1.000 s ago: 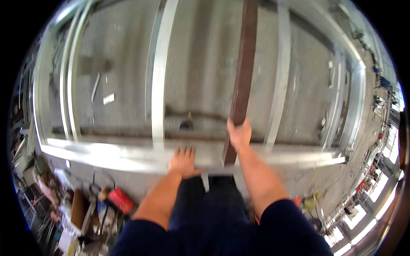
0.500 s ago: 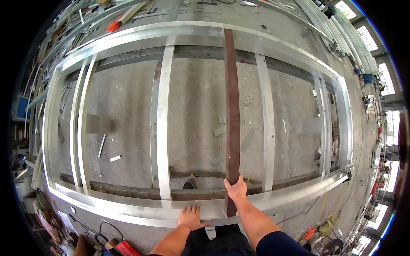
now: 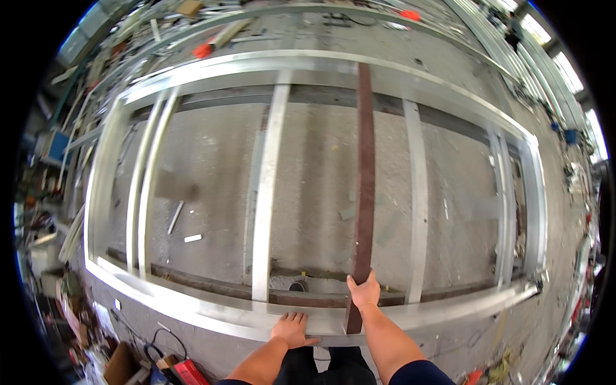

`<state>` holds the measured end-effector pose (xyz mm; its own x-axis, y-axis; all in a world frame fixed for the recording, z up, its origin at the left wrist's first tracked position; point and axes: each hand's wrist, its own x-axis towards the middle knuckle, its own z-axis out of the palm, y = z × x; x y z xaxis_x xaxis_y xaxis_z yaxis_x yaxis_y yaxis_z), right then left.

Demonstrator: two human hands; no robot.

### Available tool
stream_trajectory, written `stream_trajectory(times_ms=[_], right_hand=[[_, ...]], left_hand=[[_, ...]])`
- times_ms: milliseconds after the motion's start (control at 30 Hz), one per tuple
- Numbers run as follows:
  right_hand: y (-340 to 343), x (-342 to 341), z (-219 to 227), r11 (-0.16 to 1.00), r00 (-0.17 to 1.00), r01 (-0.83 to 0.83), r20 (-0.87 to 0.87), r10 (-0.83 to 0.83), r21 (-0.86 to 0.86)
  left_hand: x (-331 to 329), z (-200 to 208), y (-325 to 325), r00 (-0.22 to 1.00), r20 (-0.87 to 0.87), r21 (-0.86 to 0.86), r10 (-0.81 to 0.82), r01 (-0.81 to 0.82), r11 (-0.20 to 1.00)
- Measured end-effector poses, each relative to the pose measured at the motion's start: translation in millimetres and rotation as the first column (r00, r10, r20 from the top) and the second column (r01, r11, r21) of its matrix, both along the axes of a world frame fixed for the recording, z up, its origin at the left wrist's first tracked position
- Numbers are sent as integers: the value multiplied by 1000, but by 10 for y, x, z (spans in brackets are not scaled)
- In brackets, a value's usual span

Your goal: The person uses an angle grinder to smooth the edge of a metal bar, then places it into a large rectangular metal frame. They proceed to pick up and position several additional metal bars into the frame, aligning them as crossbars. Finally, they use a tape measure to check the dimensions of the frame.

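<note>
A large rectangular frame of silvery metal (image 3: pixel 205 311) lies before me, raised above the floor, with several silvery crossbars between its long rails. Across both long rails rests a dark brown rectangular bar (image 3: pixel 364 173), running from near to far. My right hand (image 3: pixel 364 290) is wrapped round this bar close to its near end, thumb on its left side. To the left of the bar, my left hand (image 3: pixel 290 330) lies flat on the near rail, fingers forward and thumb spread toward the bar; it holds nothing. The nearest silvery crossbar (image 3: pixel 266 212) stands just beyond my left hand.
Small metal offcuts (image 3: pixel 192 238) lie on the concrete floor inside the frame. Long metal profiles (image 3: pixel 507 61) are stacked at the far right. Lower left are cables (image 3: pixel 153 340) and a red box (image 3: pixel 191 371). An orange-red item (image 3: pixel 203 51) sits beyond the far rail.
The whole view has shifted, so the frame appears farther right and lower. Both hands keep their places: right on the brown bar, left on the near rail.
</note>
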<state>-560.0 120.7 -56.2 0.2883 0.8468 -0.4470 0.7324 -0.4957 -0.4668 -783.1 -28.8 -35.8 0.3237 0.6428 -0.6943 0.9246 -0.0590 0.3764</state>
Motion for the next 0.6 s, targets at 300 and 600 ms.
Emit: stream_trajectory(times_ms=[300, 600], right_hand=[[-124, 623, 124, 980, 949, -199, -251, 191, -9], [-1338, 2514, 832, 926, 944, -331, 47, 328, 183]], left_hand=[[172, 514, -377, 938, -197, 236, 284, -236, 943], [-459, 1088, -2317, 493, -154, 227, 856, -826, 516]])
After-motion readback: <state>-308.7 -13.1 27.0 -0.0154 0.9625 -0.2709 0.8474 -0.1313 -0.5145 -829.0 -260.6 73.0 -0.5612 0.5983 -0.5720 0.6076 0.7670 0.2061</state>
